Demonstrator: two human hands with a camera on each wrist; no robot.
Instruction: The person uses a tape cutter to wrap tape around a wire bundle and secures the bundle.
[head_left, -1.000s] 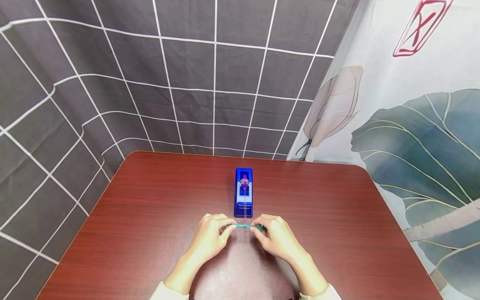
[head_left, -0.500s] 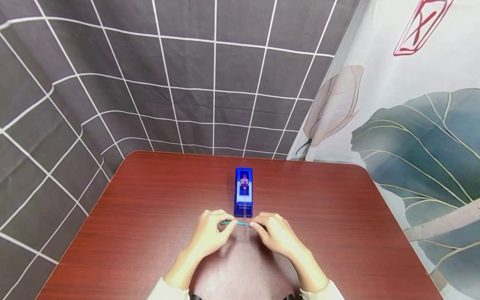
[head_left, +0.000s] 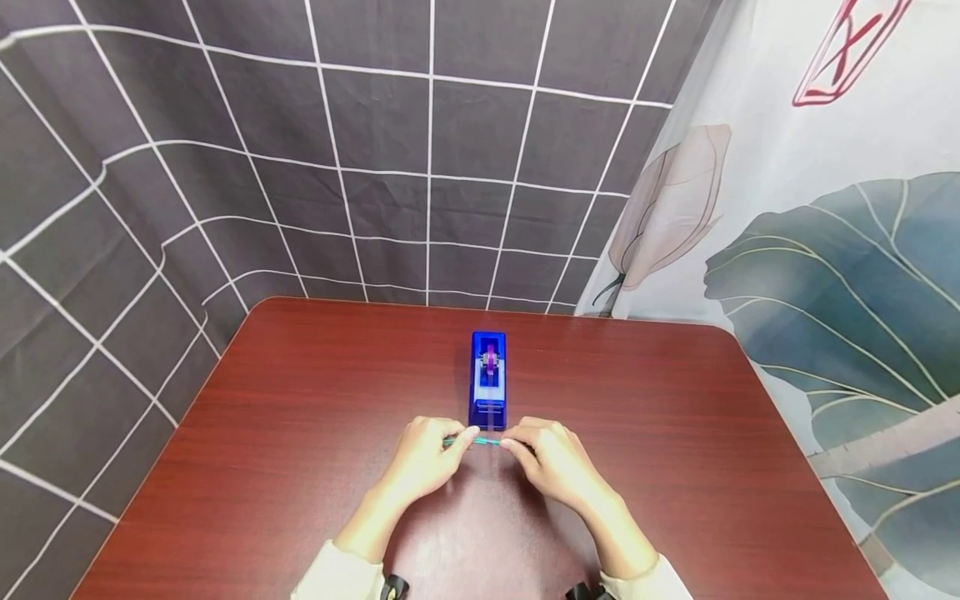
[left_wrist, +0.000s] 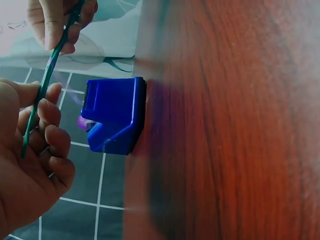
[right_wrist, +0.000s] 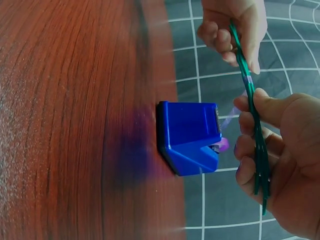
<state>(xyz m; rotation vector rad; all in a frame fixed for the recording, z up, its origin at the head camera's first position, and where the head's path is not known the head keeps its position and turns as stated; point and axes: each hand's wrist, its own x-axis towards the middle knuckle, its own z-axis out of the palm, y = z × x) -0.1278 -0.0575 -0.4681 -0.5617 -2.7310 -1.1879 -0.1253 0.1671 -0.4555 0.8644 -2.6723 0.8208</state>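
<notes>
At the lower middle of the head view, the green strands [head_left: 487, 442] are too thin for us to count, and the right hand [head_left: 557, 460] hides their right end. We lose part of the left hand [left_wrist: 27, 167] past the left wrist view's left edge. Left of centre there, the blue dispenser [left_wrist: 117, 115] covers most of the purple tape roll [left_wrist: 82, 122]. The head view's top edge crops the red mark [head_left: 852, 52], upper right.

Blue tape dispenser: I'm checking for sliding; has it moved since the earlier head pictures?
No: relative to the far edge of the table, the blue tape dispenser hasn't visibly shifted.
</notes>
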